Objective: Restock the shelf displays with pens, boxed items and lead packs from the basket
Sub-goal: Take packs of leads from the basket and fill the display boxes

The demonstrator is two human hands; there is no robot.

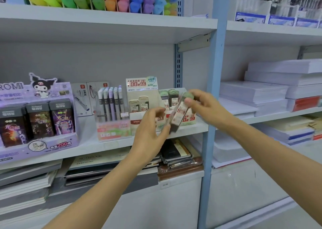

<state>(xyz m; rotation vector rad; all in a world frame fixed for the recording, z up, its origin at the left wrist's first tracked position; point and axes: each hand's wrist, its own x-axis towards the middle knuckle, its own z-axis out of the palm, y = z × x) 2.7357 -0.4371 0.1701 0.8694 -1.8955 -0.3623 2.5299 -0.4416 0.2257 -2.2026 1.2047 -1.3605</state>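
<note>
One lead pack (179, 114) is held tilted in the air just in front of the cream display box (142, 85) on the middle shelf (108, 146). The right hand (207, 106) pinches its green cap end between thumb and fingers (189, 100), while the left hand (149, 132) curls its fingers round the dark lower end. Behind them the display box shows two cream packs (139, 105) in its left compartment and two green-capped packs (169, 98) in its right one. Left of it stand five pens (111, 103) in a clear holder (113, 129), and further left three dark boxes (39, 120) sit in a purple display (52, 146).
</note>
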